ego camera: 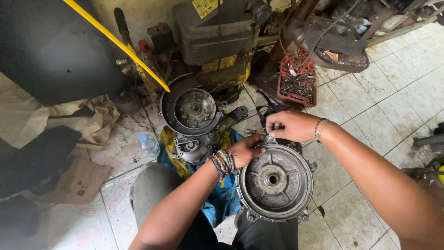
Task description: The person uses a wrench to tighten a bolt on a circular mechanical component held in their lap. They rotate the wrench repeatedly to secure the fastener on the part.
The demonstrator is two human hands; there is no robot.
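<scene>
My left hand (245, 150) grips the top rim of the round grey engine cover (276, 181) resting on my lap, its fingers curled shut on the metal. My right hand (289, 126) pinches a small part at that same upper edge, too hidden to identify. On the tiled floor (370, 106) beyond lie a second dished cover (192, 110), a plastic bottle (148, 144) and a red tray of bolts (298, 78).

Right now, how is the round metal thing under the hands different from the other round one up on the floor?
The round housing at both hands rests on the person's lap; the round cover lies untouched on the tiled floor. The housing looks grey with a plain centre hole; the cover has a dark rim with gear parts inside. Both are round, dirty metal engine parts facing up.
</scene>
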